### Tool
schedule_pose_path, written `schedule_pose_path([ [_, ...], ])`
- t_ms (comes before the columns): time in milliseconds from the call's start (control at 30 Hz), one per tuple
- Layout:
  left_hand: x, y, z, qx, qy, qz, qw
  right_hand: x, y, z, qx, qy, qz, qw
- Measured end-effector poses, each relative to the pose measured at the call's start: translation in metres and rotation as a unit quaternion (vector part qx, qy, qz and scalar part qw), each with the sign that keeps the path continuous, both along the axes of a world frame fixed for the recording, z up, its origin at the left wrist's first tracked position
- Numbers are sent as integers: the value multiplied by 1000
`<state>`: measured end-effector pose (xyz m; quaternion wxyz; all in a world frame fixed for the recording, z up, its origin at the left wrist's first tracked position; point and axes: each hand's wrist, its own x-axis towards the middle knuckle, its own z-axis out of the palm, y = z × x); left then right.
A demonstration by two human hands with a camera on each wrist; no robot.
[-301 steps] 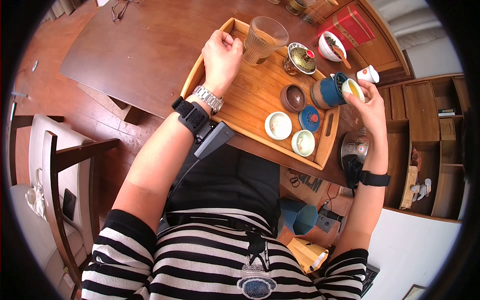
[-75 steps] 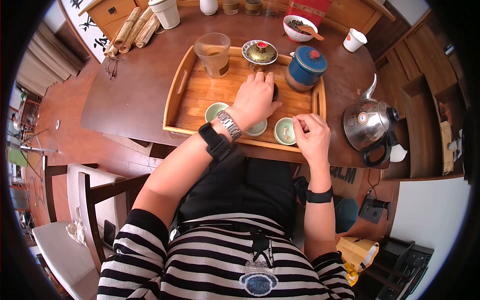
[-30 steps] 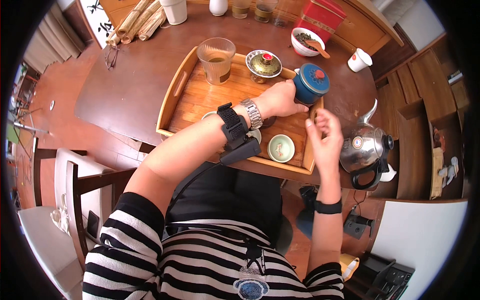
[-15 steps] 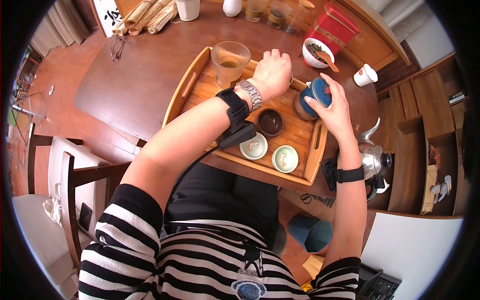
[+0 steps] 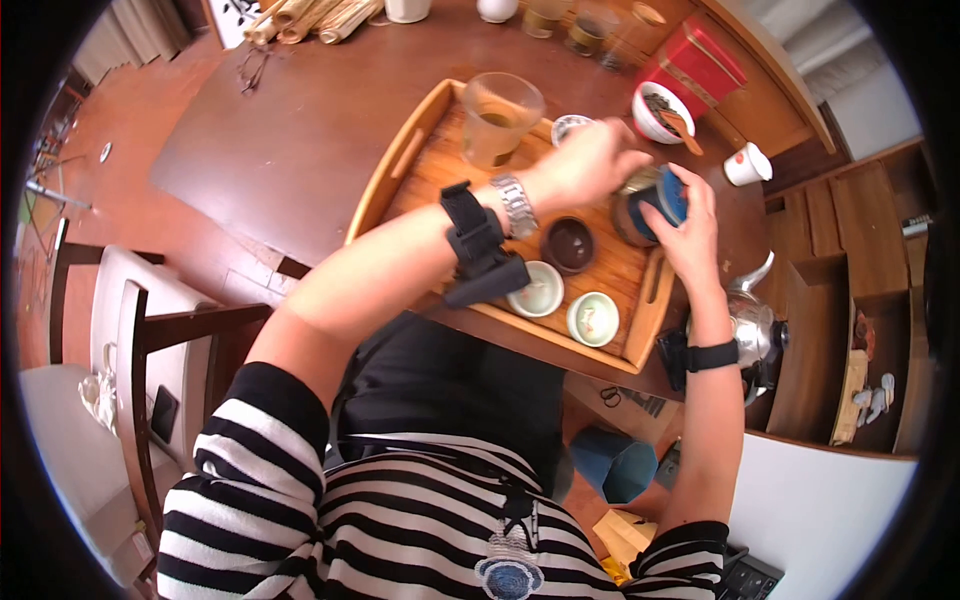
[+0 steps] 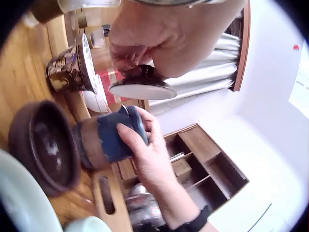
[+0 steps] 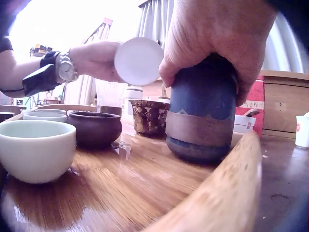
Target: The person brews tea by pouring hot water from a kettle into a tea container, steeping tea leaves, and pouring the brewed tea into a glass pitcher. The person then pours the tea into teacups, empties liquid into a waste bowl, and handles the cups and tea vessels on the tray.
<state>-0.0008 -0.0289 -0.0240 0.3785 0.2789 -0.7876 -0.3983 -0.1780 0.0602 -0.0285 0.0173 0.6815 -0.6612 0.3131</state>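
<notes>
My left hand (image 5: 580, 170) is raised over the tray and pinches the gaiwan lid (image 6: 142, 91) by its knob, white underside downward. The uncovered patterned gaiwan (image 6: 71, 70) stands on the wooden tray (image 7: 140, 179), mostly hidden by the left hand in the head view. My right hand (image 5: 690, 225) grips the blue teapot (image 7: 203, 104) around its top, thumb on one side and fingers on the other. That teapot, with its brown band, stands at the tray's right end. A dark brown cup (image 5: 568, 246) and two pale green cups, one nearer (image 5: 593, 319), sit in front.
A ribbed glass pitcher (image 5: 498, 125) stands at the tray's far left. Behind the tray are a white bowl of tea leaves (image 5: 655, 118), a red box (image 5: 695, 70) and a paper cup (image 5: 748, 165). A steel kettle (image 5: 752, 325) stands to the right.
My left hand moved from the brown cup over past the teapot to the gaiwan and lifted its lid. My right hand left the pale green cup and took hold of the teapot's top.
</notes>
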Motion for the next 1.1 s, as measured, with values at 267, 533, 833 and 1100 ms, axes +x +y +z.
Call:
schedule_pose_path([
  [267,17,85,-21,135,80,-166,974,-6,-1,-3,11,23,-2,1000],
  [533,16,70,-17,176,114,-254,944,-7,-1,-3,16,28,-15,999],
  [833,-17,34,-27,112,33,-254,960,-9,1,3,56,9,-23,998],
  [1100,-5,33,-27,267,34,-296,917,2,-5,10,62,4,-57,996],
])
